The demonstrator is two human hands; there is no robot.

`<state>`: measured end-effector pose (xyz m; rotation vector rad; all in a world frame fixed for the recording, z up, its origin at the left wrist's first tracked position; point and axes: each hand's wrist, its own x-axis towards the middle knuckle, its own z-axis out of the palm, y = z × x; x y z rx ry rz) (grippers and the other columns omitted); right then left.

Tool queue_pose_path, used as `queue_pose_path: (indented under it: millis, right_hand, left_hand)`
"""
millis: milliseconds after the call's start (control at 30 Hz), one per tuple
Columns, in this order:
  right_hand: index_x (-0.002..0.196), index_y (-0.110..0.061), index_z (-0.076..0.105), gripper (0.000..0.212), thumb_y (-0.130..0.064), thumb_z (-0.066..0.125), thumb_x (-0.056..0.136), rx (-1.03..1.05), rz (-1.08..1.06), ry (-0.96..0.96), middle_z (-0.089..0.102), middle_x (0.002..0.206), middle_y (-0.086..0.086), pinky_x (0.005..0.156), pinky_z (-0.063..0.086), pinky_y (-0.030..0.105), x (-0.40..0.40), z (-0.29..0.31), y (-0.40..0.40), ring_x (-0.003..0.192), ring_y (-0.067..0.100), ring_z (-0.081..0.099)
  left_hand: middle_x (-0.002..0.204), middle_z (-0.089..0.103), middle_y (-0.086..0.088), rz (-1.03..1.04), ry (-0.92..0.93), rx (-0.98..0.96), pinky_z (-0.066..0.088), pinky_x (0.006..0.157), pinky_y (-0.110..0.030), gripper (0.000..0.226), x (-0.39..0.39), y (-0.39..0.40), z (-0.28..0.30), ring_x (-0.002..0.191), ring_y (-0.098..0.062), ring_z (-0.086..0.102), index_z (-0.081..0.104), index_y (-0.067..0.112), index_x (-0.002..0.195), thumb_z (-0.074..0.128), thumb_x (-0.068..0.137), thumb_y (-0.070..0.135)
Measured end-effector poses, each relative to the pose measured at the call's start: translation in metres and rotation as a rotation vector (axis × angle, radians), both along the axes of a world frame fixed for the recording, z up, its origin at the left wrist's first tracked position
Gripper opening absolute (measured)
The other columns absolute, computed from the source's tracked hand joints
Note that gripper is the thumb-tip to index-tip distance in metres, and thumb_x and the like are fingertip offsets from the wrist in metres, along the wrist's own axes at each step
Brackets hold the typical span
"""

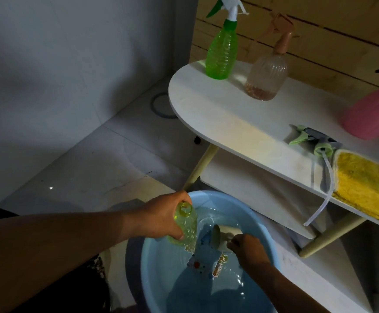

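My left hand [161,216] grips a yellow-green clear plastic bottle [187,229] with no cap, tilted, its open neck up and its base dipped in the water of a light blue basin [152,256] on the floor. My right hand [248,250] holds a pale beige cup [222,237] on its side over the water, just right of the bottle. A printed picture shows on the basin's bottom under the water.
A white oval table [218,118] stands right of the basin with a lower shelf. On it are a green spray bottle [222,53], a clear spray bottle with a tan head [267,73], a loose spray head with tube [317,145], a yellow cloth [367,188] and a pink container [374,114].
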<state>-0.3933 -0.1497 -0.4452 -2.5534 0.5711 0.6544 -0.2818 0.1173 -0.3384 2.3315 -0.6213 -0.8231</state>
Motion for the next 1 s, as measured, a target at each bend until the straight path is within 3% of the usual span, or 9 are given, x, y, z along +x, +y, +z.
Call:
queue_pose_path:
  millis: [100, 167, 300, 433, 567, 667, 800, 933, 1000]
  right_hand:
    - [0.089, -0.011, 0.073, 0.017, -0.026, 0.069, 0.096, 0.115, -0.092, -0.029, 0.071, 0.081, 0.008, 0.068, 0.059, 0.032, 0.004, -0.003, -0.003, 0.071, 0.024, 0.073]
    - [0.088, -0.005, 0.070, 0.022, -0.024, 0.068, 0.097, 0.196, -0.210, -0.066, 0.066, 0.072, 0.006, 0.054, 0.056, 0.025, 0.004, 0.002, -0.005, 0.058, 0.019, 0.068]
    - [0.085, -0.004, 0.071, 0.026, -0.029, 0.069, 0.093, 0.292, -0.471, -0.154, 0.062, 0.066, 0.007, 0.059, 0.046, 0.036, 0.001, 0.022, -0.009, 0.058, 0.020, 0.055]
    - [0.078, -0.005, 0.070, 0.033, -0.036, 0.079, 0.085, 0.455, -0.640, -0.271, 0.065, 0.068, 0.014, 0.059, 0.040, 0.033, -0.008, 0.055, -0.001, 0.058, 0.018, 0.047]
    - [0.068, -0.011, 0.062, 0.034, -0.035, 0.083, 0.081, 0.549, -0.656, -0.414, 0.070, 0.086, 0.025, 0.059, 0.039, 0.032, -0.010, 0.094, 0.014, 0.065, 0.019, 0.052]
    - [0.067, -0.012, 0.060, 0.035, -0.034, 0.083, 0.080, 0.573, -0.638, -0.512, 0.064, 0.076, 0.027, 0.057, 0.038, 0.032, -0.011, 0.122, 0.026, 0.061, 0.017, 0.045]
    - [0.065, -0.008, 0.059, 0.038, -0.033, 0.084, 0.079, 0.581, -0.596, -0.634, 0.061, 0.071, 0.026, 0.053, 0.036, 0.031, -0.016, 0.156, 0.039, 0.057, 0.014, 0.040]
    - [0.070, -0.003, 0.062, 0.037, -0.033, 0.084, 0.079, 0.514, -0.485, -0.742, 0.051, 0.055, -0.004, 0.052, 0.037, 0.028, -0.019, 0.182, 0.048, 0.052, 0.006, 0.039]
    - [0.069, -0.007, 0.063, 0.034, -0.033, 0.083, 0.080, 0.484, -0.432, -0.773, 0.049, 0.053, -0.009, 0.054, 0.037, 0.028, -0.020, 0.192, 0.050, 0.051, 0.005, 0.040]
  left_hand:
    - [0.110, 0.057, 0.014, -0.003, 0.000, 0.005, 0.043, 0.063, -0.013, 0.068, 0.001, 0.002, -0.002, 0.093, -0.006, 0.058, 0.051, 0.035, 0.122, 0.092, 0.069, 0.022]
    - [0.109, 0.057, 0.015, -0.008, -0.001, 0.016, 0.041, 0.062, -0.011, 0.068, 0.002, 0.004, -0.003, 0.092, -0.003, 0.056, 0.051, 0.034, 0.123, 0.091, 0.070, 0.022]
    - [0.112, 0.058, 0.013, -0.006, 0.000, 0.018, 0.051, 0.072, -0.021, 0.070, 0.002, 0.005, -0.005, 0.099, -0.008, 0.059, 0.050, 0.037, 0.122, 0.091, 0.067, 0.024]
    - [0.112, 0.059, 0.012, -0.008, -0.009, 0.001, 0.058, 0.078, -0.032, 0.071, 0.000, 0.006, -0.005, 0.101, -0.011, 0.061, 0.051, 0.039, 0.120, 0.091, 0.064, 0.026]
    - [0.113, 0.059, 0.013, -0.016, -0.033, -0.009, 0.055, 0.083, -0.030, 0.072, -0.001, 0.009, -0.008, 0.102, -0.010, 0.059, 0.051, 0.040, 0.119, 0.093, 0.062, 0.028]
    - [0.114, 0.060, 0.013, -0.017, -0.045, -0.010, 0.054, 0.083, -0.028, 0.072, -0.003, 0.009, -0.008, 0.102, -0.009, 0.059, 0.052, 0.039, 0.122, 0.092, 0.062, 0.028]
    - [0.107, 0.060, 0.017, -0.029, -0.051, -0.045, 0.045, 0.070, -0.017, 0.071, -0.007, 0.006, -0.003, 0.095, -0.004, 0.059, 0.051, 0.043, 0.119, 0.092, 0.063, 0.031]
    - [0.106, 0.065, 0.017, -0.020, -0.014, -0.096, 0.053, 0.078, -0.020, 0.069, -0.008, 0.001, 0.001, 0.096, -0.003, 0.064, 0.054, 0.039, 0.119, 0.094, 0.063, 0.029]
    - [0.110, 0.067, 0.015, -0.020, -0.007, -0.120, 0.058, 0.085, -0.025, 0.071, -0.008, -0.002, 0.001, 0.099, -0.005, 0.066, 0.057, 0.033, 0.124, 0.095, 0.064, 0.028]
